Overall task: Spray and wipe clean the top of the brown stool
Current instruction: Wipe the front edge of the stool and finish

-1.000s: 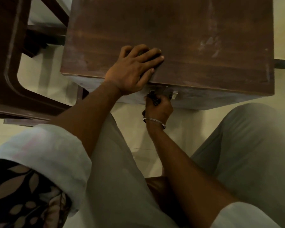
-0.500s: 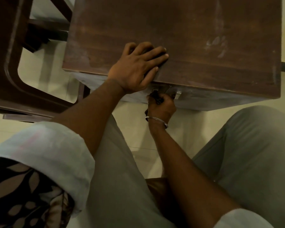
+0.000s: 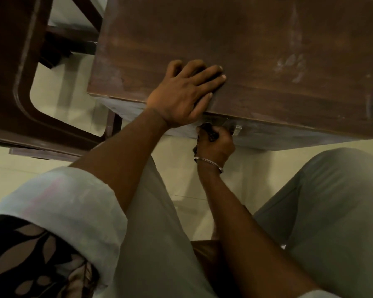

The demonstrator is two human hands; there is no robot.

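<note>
The brown stool top (image 3: 246,50), pale smudges (image 3: 291,63) unwiped, is still pressed near its front edge by the flat, open left hand (image 3: 181,95), while a small dark object (image 3: 210,133) is kept clenched in the grip of the right hand (image 3: 215,145) below.

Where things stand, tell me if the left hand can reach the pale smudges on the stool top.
Likely yes: the left hand lies on the stool top, bare wood between it and the pale smudges.

Dim, warm indoor light; soft focus, slight motion blur, wide-angle bending at edges.
</note>
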